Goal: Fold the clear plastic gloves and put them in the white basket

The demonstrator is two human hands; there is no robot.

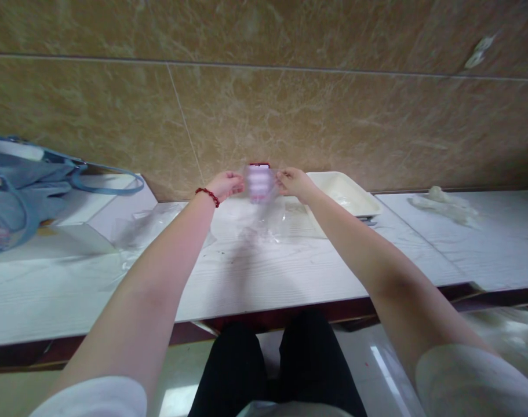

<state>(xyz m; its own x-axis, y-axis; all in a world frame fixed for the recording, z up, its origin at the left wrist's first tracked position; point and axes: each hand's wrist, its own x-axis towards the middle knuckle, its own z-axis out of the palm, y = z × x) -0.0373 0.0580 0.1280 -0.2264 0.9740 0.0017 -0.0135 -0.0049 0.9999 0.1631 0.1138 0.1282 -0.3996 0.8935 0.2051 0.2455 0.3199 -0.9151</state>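
Both my hands are raised over the white counter, close to the wall. My left hand, with a red bead bracelet at the wrist, has its fingers closed on one edge of a blurred clear plastic bag. On the other side, my right hand pinches the bag too. Between the hands shows a small pale purple, box-shaped item with a dark red top edge. Motion blur hides what it is, and I cannot tell whether it sits inside the bag or behind it.
A cream plastic tray stands by my right forearm, with crumpled clear plastic farther right. On the left are a white box, a light blue bag and more clear plastic. A tan marbled wall rises behind the counter.
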